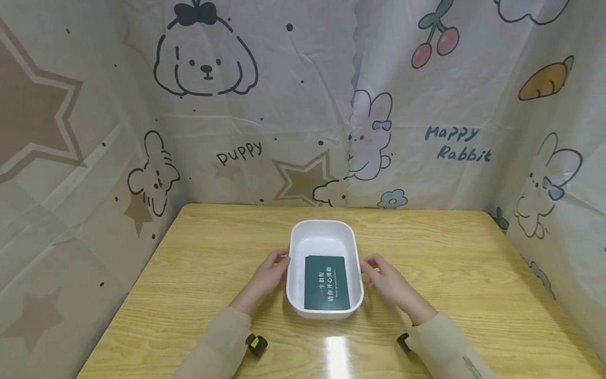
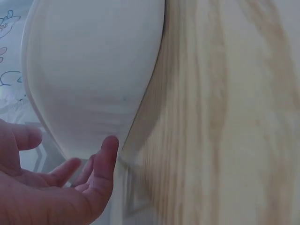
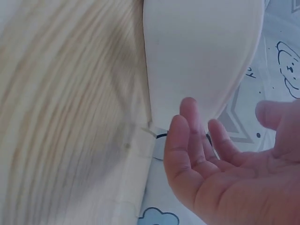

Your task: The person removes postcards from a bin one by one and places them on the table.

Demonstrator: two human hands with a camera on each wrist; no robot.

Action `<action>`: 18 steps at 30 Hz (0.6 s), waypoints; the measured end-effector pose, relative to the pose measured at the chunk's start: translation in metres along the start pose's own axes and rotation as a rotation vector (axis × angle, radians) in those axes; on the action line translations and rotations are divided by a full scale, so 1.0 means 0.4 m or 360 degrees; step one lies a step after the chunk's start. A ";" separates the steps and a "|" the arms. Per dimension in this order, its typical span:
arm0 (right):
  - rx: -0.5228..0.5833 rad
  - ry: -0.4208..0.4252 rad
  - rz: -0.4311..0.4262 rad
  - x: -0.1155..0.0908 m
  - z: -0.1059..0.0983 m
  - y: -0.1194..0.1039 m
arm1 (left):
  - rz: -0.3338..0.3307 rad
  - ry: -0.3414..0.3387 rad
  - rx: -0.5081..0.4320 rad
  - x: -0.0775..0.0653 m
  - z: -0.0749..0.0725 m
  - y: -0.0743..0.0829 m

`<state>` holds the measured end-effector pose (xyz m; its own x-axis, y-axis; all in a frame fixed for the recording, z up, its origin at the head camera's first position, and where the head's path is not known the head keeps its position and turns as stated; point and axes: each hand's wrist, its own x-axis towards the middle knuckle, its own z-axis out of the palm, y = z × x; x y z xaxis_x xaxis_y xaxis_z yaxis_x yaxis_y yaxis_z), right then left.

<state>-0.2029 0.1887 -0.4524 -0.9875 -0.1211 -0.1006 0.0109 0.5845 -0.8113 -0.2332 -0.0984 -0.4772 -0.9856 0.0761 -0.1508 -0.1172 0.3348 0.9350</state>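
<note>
A white rectangular plastic tub with rounded corners stands on the wooden table. Inside it, toward the near end, lies a dark green card or booklet printed with white Chinese characters. My left hand is at the tub's left side, its fingers loosely bent and the thumb apart from them. On the opposite side is my right hand, fingers likewise relaxed and close to the outer wall. Both wrist views show the tub's outer wall beyond the fingertips; whether they touch it is hard to tell.
The light wooden table extends around the tub on all sides. A printed cloth with cartoon animals and stars hangs behind the table and along both sides. Black straps with small devices sit at the wrists.
</note>
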 end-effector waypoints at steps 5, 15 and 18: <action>0.0151 0.0022 0.0023 0.030 0.010 0.000 | -0.0019 0.0036 -0.0010 0.013 0.012 0.003; 0.0148 0.0045 0.0067 0.042 0.032 0.002 | 0.0000 0.0075 -0.0055 0.005 0.028 0.005; 0.0150 0.0047 0.0064 0.038 0.034 -0.001 | -0.0008 0.0084 -0.0052 0.002 0.030 0.005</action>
<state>-0.2159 0.1759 -0.4615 -0.9902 -0.0743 -0.1183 0.0641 0.5104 -0.8575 -0.2328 -0.0863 -0.4792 -0.9900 0.0243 -0.1393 -0.1254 0.3040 0.9444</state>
